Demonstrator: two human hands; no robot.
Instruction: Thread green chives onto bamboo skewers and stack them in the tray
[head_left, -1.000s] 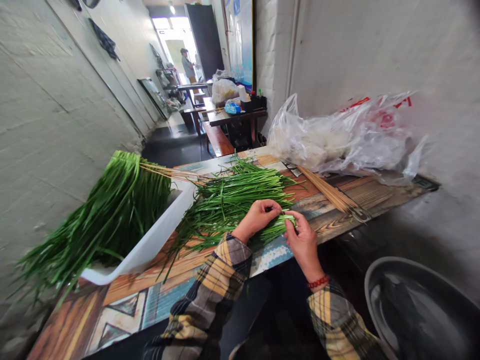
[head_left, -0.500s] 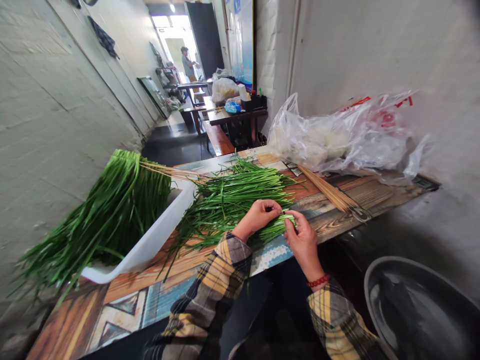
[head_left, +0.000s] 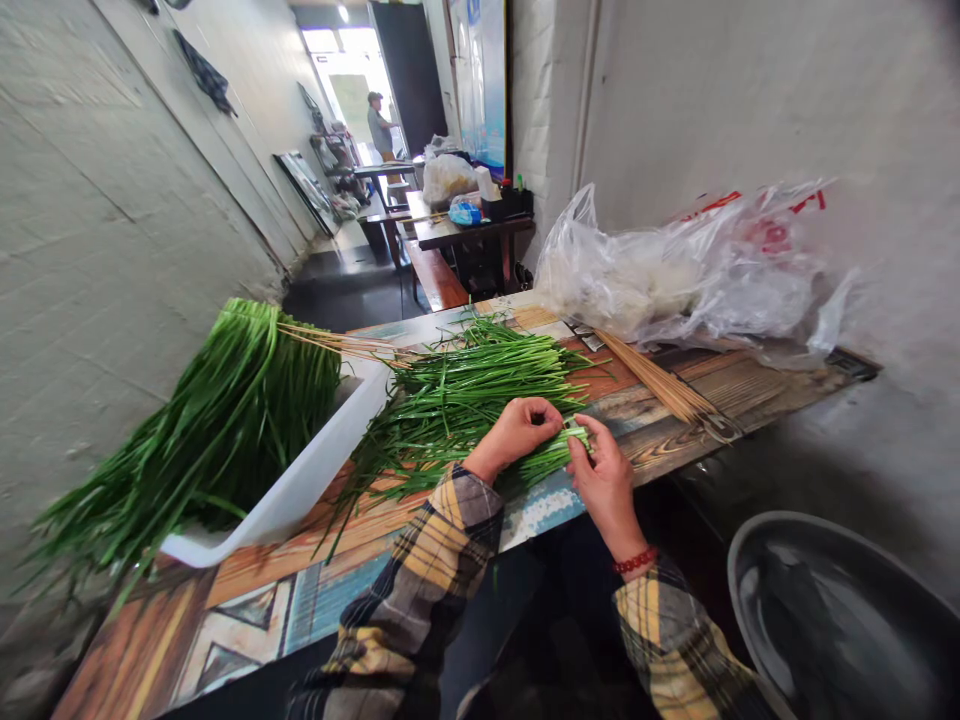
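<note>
Long green garlic chives (head_left: 487, 385) lie in a loose heap on the wood-patterned table. My right hand (head_left: 606, 485) is closed around the pale cut ends of a small bunch of them, thumb and fingers pinching near the tips. Just left of it, my left hand (head_left: 521, 435) has thumb and forefinger pressed together over the same bunch. What that pinch holds is too small to make out. At the left, more chives (head_left: 202, 420), with thin wooden skewers (head_left: 337, 343) sticking out near their cut ends, hang over a white plastic tray (head_left: 300, 510).
A bundle of wooden skewers (head_left: 656, 380) rests on the table to the right. Behind it sits a clear plastic bag (head_left: 675, 270) with pale contents, near the wall. A grey basin (head_left: 832, 620) stands low at the right. Far back, a person (head_left: 379, 125) stands near the doorway.
Both hands keep almost the same place on the bunch, with only slight finger movement. The person in the background has shifted a little to the right.
</note>
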